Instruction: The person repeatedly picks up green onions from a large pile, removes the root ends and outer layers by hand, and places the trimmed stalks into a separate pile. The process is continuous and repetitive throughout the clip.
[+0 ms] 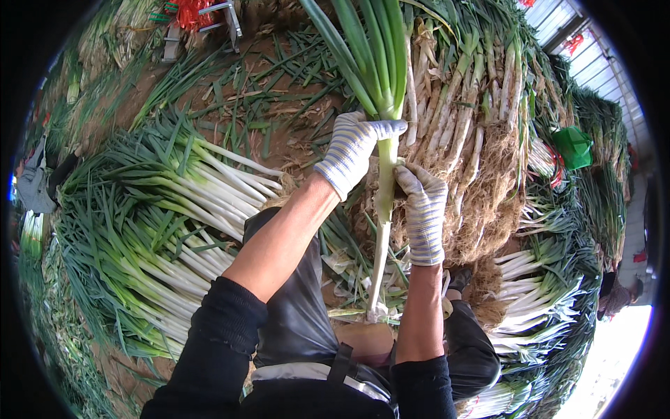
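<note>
My left hand [352, 149], in a striped knit glove, grips a large green onion [386, 196] just below where its leaves fan out. The onion stands upright in front of me, green leaves at the top and its pale lower end near my lap. My right hand [425, 209], gloved the same way, has thumb and fingers closed at the stalk's right edge, lower than the left hand. Whether it pinches a strip of outer sheath is too small to tell. Peeled white-stemmed onions [172, 277] lie in a heap to my left.
Untrimmed onions with dry roots [460, 131] are piled ahead and right. More white stalks [523, 293] line the right side. Leaf scraps [261, 99] litter the soil. A green bag [573, 148] sits at right, a metal-framed object [222, 23] at upper left. Other people [620, 293] are at the edges.
</note>
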### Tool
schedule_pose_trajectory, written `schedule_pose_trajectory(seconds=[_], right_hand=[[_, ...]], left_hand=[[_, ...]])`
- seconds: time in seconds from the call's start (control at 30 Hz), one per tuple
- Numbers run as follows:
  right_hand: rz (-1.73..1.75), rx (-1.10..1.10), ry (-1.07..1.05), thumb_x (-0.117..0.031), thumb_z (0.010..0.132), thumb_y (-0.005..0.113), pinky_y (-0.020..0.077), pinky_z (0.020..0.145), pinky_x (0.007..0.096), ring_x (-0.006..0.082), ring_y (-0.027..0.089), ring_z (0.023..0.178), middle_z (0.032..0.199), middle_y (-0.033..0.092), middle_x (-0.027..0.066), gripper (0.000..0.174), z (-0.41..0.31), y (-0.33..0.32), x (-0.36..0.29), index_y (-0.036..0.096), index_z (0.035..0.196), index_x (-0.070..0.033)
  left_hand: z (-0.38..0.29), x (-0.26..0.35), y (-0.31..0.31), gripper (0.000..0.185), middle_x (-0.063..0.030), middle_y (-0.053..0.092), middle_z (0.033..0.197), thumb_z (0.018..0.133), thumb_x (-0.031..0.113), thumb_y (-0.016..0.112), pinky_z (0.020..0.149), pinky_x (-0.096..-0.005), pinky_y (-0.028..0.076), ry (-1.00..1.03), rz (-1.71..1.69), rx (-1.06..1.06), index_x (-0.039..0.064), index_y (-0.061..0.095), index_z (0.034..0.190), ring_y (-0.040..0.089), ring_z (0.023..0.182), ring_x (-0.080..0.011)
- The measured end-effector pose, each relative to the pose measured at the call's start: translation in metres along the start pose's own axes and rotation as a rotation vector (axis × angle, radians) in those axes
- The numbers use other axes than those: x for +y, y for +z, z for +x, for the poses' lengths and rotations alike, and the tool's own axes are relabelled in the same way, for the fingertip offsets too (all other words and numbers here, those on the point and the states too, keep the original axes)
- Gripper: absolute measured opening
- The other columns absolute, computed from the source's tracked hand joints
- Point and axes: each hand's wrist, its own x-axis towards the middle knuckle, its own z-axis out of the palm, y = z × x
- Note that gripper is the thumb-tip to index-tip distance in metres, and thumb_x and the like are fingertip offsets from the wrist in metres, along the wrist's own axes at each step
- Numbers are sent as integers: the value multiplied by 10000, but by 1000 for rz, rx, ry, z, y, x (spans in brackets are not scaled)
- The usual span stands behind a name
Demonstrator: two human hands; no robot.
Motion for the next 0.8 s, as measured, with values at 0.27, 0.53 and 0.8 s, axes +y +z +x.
schedule_pose_trajectory(seconds=[0.27,0.53,0.8], right_hand=[[-402,213,-23,-189,867,612,461,549,262,78,531,537,608,640,70,257,2,1,10,726,876,41],[-814,79,210,-386,788,682,545,601,362,285,677,586,607,652,179,399,30,-34,75,707,725,7],[-1233,-98,497,-340,775,621,559,727,424,354,696,750,820,686,263,366,-35,-73,126,720,806,11]], left_hand=[[-11,4,7,259,-55,717,842,724,77,826,680,-288,497,-33,71,-9,8,728,953,624,691,-121],[6,-9,3,202,-66,712,771,720,40,818,599,-284,506,127,280,42,23,744,907,620,640,-116],[16,12,-14,215,-70,712,757,718,74,829,583,-293,512,226,274,144,13,742,905,620,610,-122]])
